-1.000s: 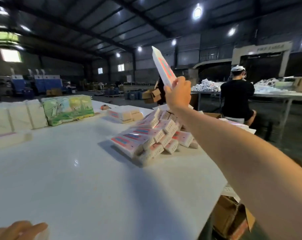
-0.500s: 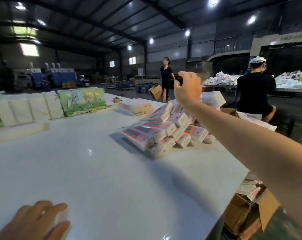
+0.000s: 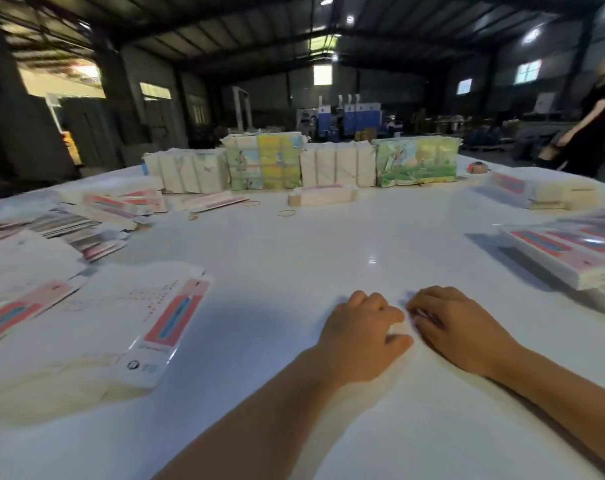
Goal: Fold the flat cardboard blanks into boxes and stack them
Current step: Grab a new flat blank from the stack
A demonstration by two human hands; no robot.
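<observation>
Dim warehouse, white table (image 3: 294,244); left hand (image 3: 359,337) and right hand (image 3: 463,327) grips unclear.

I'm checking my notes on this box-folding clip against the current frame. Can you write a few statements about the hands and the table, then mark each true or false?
1. Both hands are down on the white table. True: the left hand and right hand lie close together.
2. The right hand holds a box in the air. False: it is low on the table.
3. A flat blank lies left of the hands. True.
4. Rubber bands lie on the table. True.
5. The folded boxes are stacked at the left. False: they are at the right.
</observation>
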